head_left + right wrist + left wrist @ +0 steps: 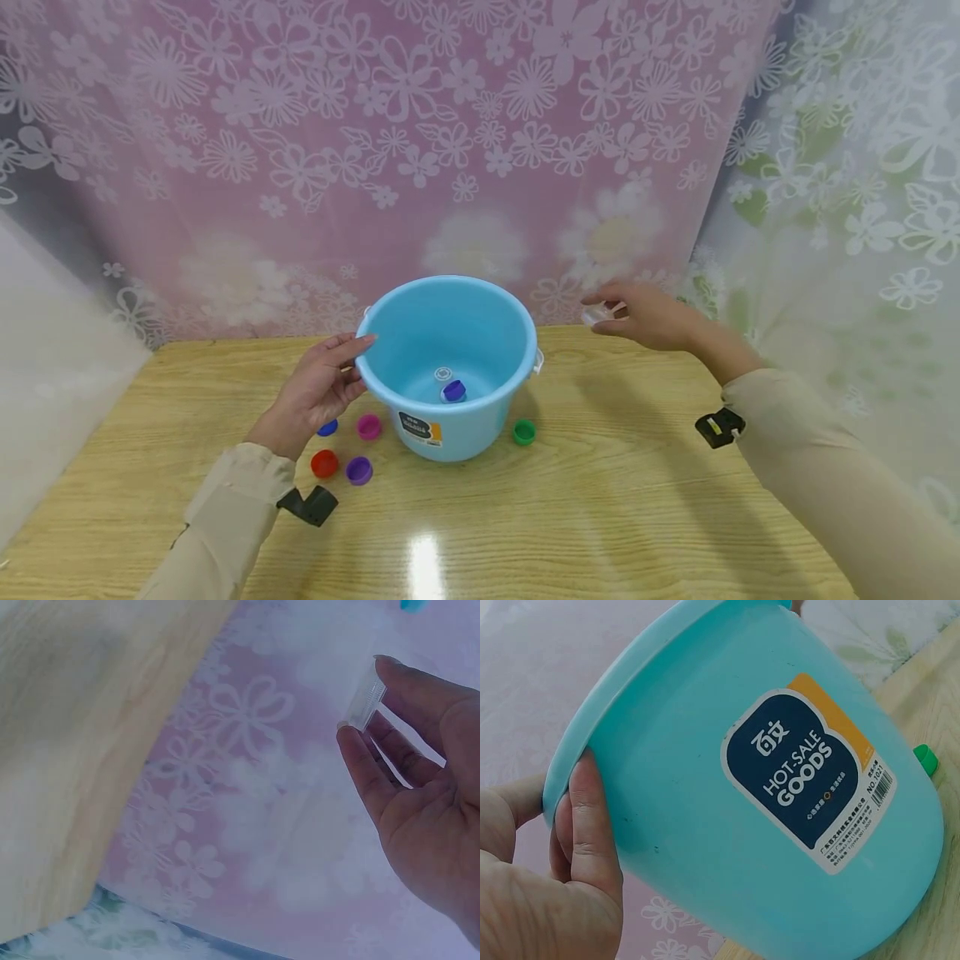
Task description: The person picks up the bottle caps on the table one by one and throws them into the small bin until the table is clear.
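A light blue bucket (450, 433) stands upright on the wooden table, its label facing me. My left hand (324, 379) grips the rim at its left side; in the left wrist view the fingers (592, 817) lie against the outer wall just under the lip. To the right of the bucket and above table level, my right hand (645, 317) pinches a translucent whitish bottle cap (367, 696) between thumb and fingertips. Inside the bucket, a dark purple-blue cap (454, 390) lies on the bottom, overlapping something whitish.
Left of the bucket lie a pink cap (369, 427), a red cap (325, 463), a purple cap (359, 471) and a partly hidden blue cap (327, 428). A green cap (524, 432) sits close by its right side. Behind the table hangs a pink flowered curtain (465, 150).
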The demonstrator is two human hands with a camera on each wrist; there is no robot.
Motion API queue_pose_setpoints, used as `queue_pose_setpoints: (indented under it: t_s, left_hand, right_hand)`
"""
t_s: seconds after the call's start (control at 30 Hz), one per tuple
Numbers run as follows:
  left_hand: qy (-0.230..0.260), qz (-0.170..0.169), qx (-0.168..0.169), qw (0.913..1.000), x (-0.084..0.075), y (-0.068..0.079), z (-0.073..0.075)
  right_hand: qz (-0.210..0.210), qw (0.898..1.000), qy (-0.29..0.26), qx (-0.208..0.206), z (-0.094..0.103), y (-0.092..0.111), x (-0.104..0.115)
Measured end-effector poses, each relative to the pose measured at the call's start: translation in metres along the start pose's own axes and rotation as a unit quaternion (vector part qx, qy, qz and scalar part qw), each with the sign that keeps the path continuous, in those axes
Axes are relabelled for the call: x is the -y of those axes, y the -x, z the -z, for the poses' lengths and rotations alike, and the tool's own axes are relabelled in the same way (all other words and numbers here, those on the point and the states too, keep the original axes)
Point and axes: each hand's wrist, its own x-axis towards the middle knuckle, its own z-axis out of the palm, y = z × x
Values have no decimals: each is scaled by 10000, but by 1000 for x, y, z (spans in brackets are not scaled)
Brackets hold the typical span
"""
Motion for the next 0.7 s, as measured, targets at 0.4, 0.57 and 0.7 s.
queue_pose_setpoints:
  t_s: [0.4,0.57,0.7]
  left_hand:
    - [39,-22,3,10000,1,-2,1]
    - [20,-19,4,10000,1,-2,1]
    - [-17,-36,-11,10000,0,-2,1]
  right_hand:
    - [311,9990,159,-276,28,-15,25]
    - [501,9984,104,-220,31,-27,41]
    - [557,9983,115,-114,30,-39,59]
